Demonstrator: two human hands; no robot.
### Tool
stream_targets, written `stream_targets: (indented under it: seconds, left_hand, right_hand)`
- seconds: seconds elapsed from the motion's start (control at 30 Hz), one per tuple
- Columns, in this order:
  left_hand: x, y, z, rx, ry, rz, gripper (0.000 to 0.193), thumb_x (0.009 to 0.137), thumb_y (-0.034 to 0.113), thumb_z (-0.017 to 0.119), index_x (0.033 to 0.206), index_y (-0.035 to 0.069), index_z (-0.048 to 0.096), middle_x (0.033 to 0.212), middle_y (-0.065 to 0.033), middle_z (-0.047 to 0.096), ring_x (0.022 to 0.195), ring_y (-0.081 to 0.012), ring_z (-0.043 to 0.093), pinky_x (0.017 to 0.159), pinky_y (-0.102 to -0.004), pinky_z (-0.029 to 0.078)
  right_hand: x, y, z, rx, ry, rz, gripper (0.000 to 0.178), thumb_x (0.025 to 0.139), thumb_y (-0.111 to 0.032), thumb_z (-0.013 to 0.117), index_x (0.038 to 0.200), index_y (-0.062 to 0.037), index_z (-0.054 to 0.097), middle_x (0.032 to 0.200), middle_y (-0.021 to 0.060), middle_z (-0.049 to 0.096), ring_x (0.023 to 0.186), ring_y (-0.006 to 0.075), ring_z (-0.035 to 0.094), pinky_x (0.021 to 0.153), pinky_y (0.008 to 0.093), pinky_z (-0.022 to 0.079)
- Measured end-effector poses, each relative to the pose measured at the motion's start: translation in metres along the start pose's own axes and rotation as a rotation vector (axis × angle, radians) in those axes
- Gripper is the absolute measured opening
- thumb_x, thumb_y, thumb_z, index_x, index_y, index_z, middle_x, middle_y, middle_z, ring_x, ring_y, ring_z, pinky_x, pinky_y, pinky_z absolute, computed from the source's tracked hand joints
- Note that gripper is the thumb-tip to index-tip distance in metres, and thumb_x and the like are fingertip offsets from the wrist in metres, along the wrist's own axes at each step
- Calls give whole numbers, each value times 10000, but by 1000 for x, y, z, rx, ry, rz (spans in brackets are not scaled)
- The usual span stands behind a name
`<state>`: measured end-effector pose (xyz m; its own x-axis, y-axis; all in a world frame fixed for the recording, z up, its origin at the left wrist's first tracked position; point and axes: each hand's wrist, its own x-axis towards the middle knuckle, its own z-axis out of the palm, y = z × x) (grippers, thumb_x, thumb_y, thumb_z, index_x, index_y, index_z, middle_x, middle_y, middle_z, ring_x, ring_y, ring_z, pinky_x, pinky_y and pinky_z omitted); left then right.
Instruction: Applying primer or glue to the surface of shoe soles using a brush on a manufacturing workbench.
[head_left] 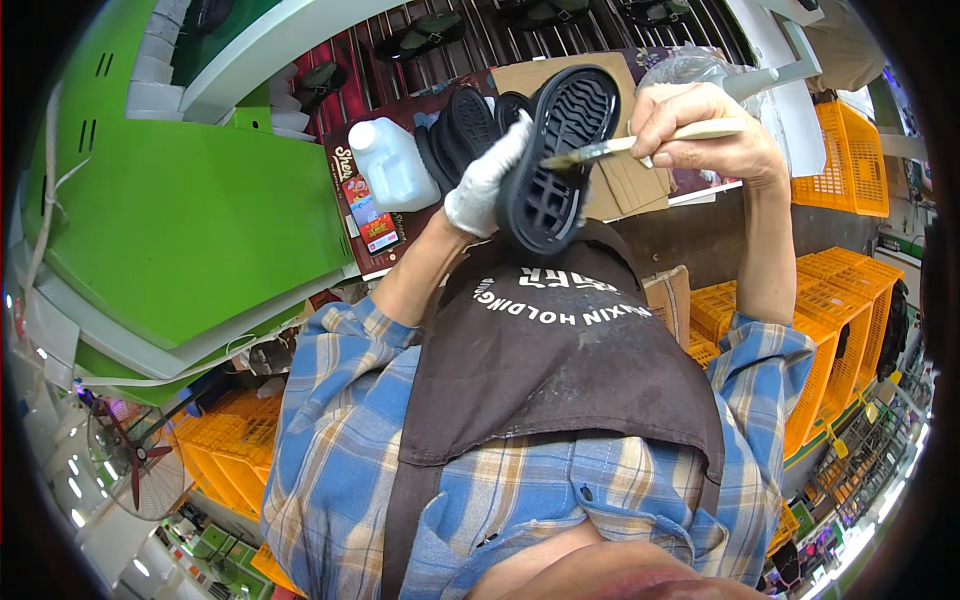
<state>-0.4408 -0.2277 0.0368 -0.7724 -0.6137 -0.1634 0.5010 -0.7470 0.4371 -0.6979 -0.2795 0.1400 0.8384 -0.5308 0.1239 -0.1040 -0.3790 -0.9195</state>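
Observation:
A black shoe sole (570, 130) with wavy ridges and a square grid at its near end is held up in front of me. My left hand (487, 185), in a white glove, grips it along its left side. My bare right hand (705, 130) is closed round the handle of a paintbrush (610, 147). The brush's bristles touch the sole's face at the middle, just above the grid. More black soles (462, 135) lie on the work surface behind my left hand. A white translucent jug (392, 165) with a white cap stands left of them.
A brown cardboard sheet (625, 185) lies beneath the raised sole. Beyond it, sandals (420, 36) rest on a metal roller conveyor. A large green machine housing (190, 210) stands at left. Orange crates (845, 160) are stacked at right, and a crumpled clear plastic bag (690, 68) sits behind my right hand.

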Motion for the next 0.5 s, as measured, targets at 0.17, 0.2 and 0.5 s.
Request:
stream_targets:
  seconds: [0.17,0.2,0.5]
  left_hand:
    - [1,7,5,-190,-116,-82,559,963,480,329,1300,45,429,1063,-180,603,897,-271,635,796,-426,547]
    - [1,6,9,-237,-60,-60,548,964,473,334,1292,47,440,1063,-184,603,898,-267,635,795,-425,548]
    - [1,-8,7,200,84,41,501,985,376,359,1347,29,370,1191,-102,549,1006,-167,575,906,-299,464]
  right_hand:
    - [-10,6,2,-184,204,44,156,830,-44,627,978,-11,663,852,35,561,762,107,529,654,239,428]
    - [-16,11,2,-184,207,47,156,830,-44,627,978,-11,663,852,35,561,762,107,529,654,239,428]
    - [-30,24,38,-65,833,439,220,858,-208,652,924,1,677,724,15,642,603,61,600,537,175,482]
